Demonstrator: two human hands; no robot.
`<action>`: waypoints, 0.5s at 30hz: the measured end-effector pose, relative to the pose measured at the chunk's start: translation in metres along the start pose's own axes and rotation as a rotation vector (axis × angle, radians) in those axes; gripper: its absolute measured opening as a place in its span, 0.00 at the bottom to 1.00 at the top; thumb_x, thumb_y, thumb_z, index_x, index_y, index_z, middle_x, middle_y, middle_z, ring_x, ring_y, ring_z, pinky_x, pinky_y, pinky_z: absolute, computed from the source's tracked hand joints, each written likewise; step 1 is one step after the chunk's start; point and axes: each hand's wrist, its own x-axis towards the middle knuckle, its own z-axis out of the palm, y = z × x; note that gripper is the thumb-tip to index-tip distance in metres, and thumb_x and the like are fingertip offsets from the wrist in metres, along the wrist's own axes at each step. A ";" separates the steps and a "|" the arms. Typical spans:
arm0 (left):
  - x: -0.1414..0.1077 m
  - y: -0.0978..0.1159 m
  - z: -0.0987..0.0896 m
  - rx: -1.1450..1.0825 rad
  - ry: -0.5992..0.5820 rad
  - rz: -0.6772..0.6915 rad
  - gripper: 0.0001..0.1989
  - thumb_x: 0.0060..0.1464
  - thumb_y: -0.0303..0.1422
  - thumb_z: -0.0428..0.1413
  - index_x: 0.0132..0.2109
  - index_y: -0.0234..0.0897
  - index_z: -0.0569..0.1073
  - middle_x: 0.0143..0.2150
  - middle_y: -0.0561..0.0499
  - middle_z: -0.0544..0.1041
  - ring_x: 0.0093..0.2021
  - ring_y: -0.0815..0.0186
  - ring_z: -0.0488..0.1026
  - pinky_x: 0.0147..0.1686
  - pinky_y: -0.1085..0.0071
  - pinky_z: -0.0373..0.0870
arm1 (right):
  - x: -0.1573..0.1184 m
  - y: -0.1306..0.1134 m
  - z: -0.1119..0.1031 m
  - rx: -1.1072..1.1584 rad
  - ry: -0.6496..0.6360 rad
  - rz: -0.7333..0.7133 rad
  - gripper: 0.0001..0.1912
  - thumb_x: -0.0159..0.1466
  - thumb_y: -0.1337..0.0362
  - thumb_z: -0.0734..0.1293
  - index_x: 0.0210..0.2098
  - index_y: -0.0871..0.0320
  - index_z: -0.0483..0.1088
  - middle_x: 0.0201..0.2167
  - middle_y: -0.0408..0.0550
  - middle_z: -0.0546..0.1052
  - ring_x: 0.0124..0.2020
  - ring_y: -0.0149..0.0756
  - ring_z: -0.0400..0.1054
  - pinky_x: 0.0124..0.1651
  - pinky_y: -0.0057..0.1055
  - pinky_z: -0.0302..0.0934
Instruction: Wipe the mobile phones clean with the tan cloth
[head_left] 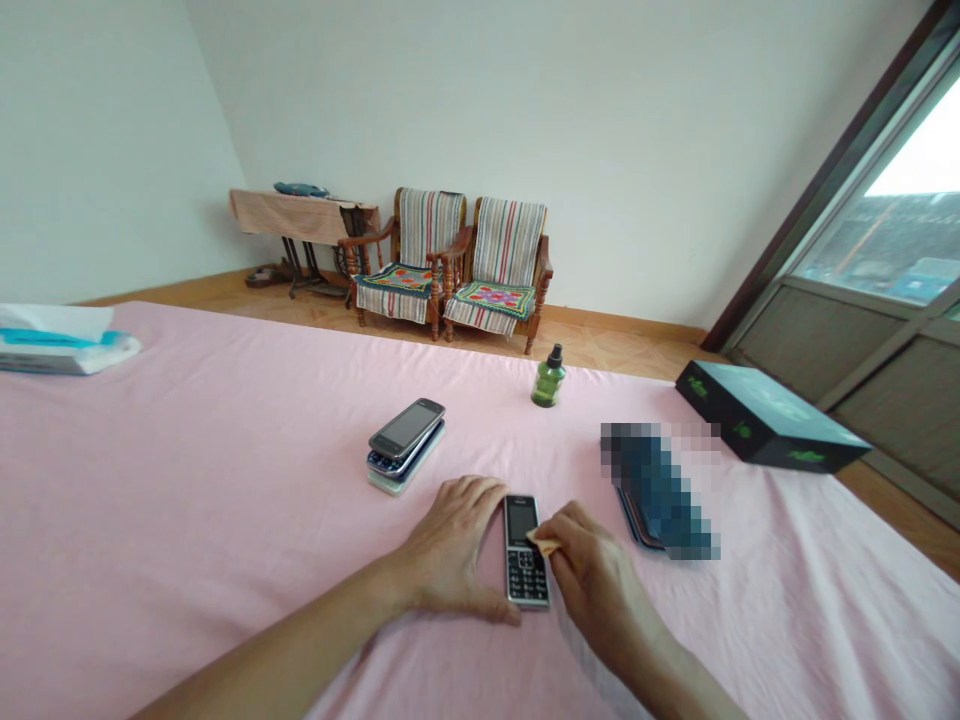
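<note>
A black and silver keypad phone (527, 578) lies face up on the pink cloth-covered surface. My left hand (450, 548) holds it from the left, with the fingers at its top end and the thumb by its lower edge. Pinched in my right hand (592, 565) is a small yellowish cloth (544, 543), touching the phone's face near the bottom of the screen. Beyond my left hand sits a stack of phones (405, 445), a grey touchscreen one on top. To the right of my right hand lies a dark stack (652, 490), partly pixelated, whose items I cannot make out.
A green bottle (549, 383) with a black top stands farther back. At the right is a black box (772, 415) with green print. A tissue pack (67, 340) lies at the far left. Two wooden armchairs (495, 265) and a cloth-covered table (300, 215) stand by the wall.
</note>
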 end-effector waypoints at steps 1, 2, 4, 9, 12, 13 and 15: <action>0.000 0.000 0.000 -0.004 0.001 0.004 0.53 0.31 0.54 0.66 0.62 0.34 0.59 0.60 0.38 0.64 0.59 0.44 0.60 0.60 0.49 0.54 | 0.001 0.002 0.002 -0.038 -0.006 -0.006 0.15 0.57 0.80 0.58 0.33 0.59 0.71 0.31 0.48 0.70 0.34 0.37 0.66 0.36 0.31 0.58; 0.000 0.000 0.000 -0.007 0.004 0.008 0.53 0.31 0.53 0.67 0.61 0.34 0.59 0.60 0.38 0.64 0.59 0.44 0.60 0.60 0.49 0.55 | 0.001 0.003 0.005 -0.070 -0.020 -0.014 0.15 0.56 0.81 0.58 0.32 0.60 0.71 0.32 0.49 0.70 0.35 0.38 0.65 0.36 0.32 0.57; 0.000 0.001 0.000 -0.009 0.013 0.015 0.52 0.31 0.52 0.67 0.61 0.34 0.59 0.60 0.38 0.64 0.59 0.44 0.60 0.60 0.49 0.55 | 0.000 0.000 0.010 -0.121 -0.056 -0.040 0.16 0.55 0.81 0.58 0.32 0.60 0.72 0.33 0.50 0.71 0.36 0.40 0.64 0.37 0.33 0.57; 0.001 0.002 0.001 -0.008 0.039 0.036 0.49 0.32 0.50 0.67 0.60 0.38 0.59 0.58 0.40 0.65 0.57 0.46 0.61 0.58 0.50 0.56 | 0.004 -0.016 0.019 -0.102 -0.122 -0.107 0.14 0.56 0.81 0.59 0.29 0.59 0.71 0.33 0.50 0.71 0.36 0.39 0.64 0.38 0.33 0.57; 0.001 0.001 0.000 -0.016 0.039 0.051 0.48 0.32 0.50 0.67 0.59 0.38 0.59 0.57 0.41 0.65 0.56 0.46 0.62 0.57 0.51 0.57 | 0.011 -0.018 0.019 0.016 -0.159 -0.125 0.15 0.56 0.82 0.59 0.27 0.59 0.70 0.33 0.48 0.70 0.36 0.36 0.64 0.37 0.30 0.58; 0.001 0.001 0.000 -0.015 0.038 0.048 0.48 0.32 0.50 0.67 0.59 0.38 0.59 0.57 0.41 0.65 0.56 0.46 0.62 0.57 0.50 0.57 | 0.012 -0.017 0.018 0.037 -0.153 -0.124 0.15 0.56 0.83 0.59 0.28 0.59 0.70 0.33 0.48 0.70 0.36 0.35 0.64 0.38 0.30 0.59; 0.000 0.000 0.000 -0.014 0.036 0.038 0.47 0.32 0.50 0.67 0.59 0.39 0.59 0.57 0.41 0.65 0.56 0.46 0.62 0.57 0.50 0.57 | 0.013 -0.015 0.017 0.034 -0.140 -0.119 0.16 0.56 0.83 0.58 0.30 0.59 0.70 0.34 0.48 0.70 0.37 0.36 0.64 0.38 0.30 0.59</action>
